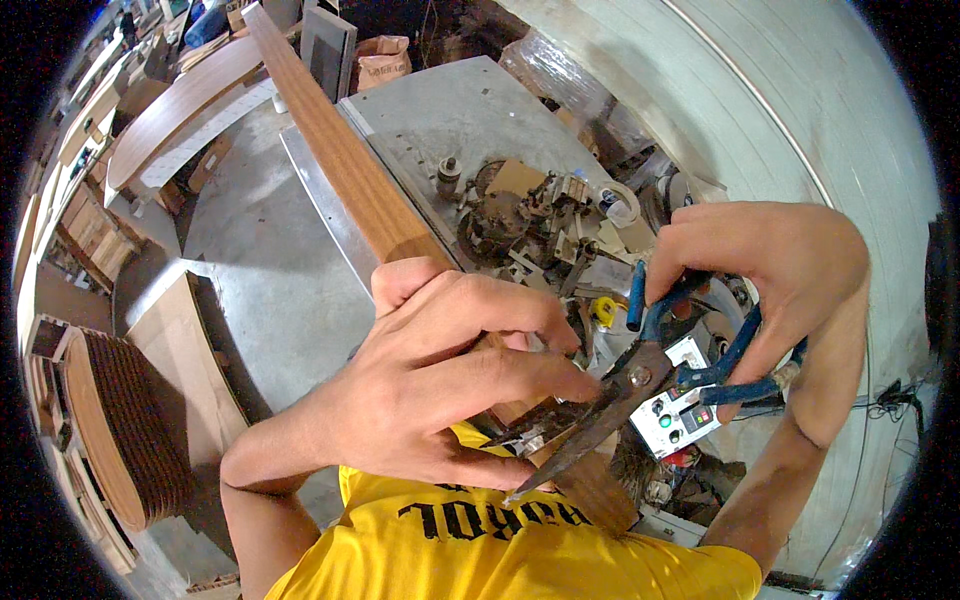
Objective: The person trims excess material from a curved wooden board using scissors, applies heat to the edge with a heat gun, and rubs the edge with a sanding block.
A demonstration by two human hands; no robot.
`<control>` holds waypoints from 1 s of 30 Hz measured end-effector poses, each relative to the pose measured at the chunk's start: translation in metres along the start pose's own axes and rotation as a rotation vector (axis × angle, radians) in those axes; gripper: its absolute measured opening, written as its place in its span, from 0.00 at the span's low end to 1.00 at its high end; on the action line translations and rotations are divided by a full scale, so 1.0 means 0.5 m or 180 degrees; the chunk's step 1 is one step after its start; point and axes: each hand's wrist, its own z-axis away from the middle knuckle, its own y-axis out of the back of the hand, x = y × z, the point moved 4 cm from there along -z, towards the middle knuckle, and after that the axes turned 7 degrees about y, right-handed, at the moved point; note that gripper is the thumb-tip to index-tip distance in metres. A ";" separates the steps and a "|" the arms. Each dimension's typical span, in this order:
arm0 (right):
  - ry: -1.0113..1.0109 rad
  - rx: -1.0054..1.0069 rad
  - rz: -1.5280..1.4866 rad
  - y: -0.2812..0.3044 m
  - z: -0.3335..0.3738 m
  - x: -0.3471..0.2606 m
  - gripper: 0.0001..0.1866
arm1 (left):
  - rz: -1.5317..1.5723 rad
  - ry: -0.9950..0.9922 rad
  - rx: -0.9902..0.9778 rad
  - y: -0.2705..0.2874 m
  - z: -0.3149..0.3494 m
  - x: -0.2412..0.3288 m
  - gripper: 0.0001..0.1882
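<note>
In my right hand [770, 270] are large scissors [610, 405] with dark, worn blades and blue-coated handles. Their blades point down and left, and the tips are beside the fingers of my left hand [430, 380]. That hand lies over a long brown wooden board [350, 180], its fingers curled beside the blades. Something small and pale shows between those fingers, too hidden to name. The board runs from the far left toward my body and passes under the left hand.
A grey metal machine table [430, 110] lies beyond the board, with tools and offcuts piled on its right. A yellow tape measure [604, 311] and a white control box [675, 420] sit near the scissors. Stacked curved wooden panels [120, 430] stand at left.
</note>
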 end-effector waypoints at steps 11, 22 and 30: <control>0.0087 0.0068 0.0025 -0.009 0.009 0.009 0.41 | 0.0016 -0.0163 -0.0051 0.003 0.003 -0.002 0.23; -0.0381 0.0069 -0.0420 -0.013 0.014 0.010 0.39 | 0.0001 -0.0117 -0.0064 -0.001 0.004 -0.001 0.27; -0.0447 0.0142 -0.0358 -0.009 0.008 -0.002 0.38 | -0.0062 0.0115 -0.0064 -0.001 0.004 -0.001 0.45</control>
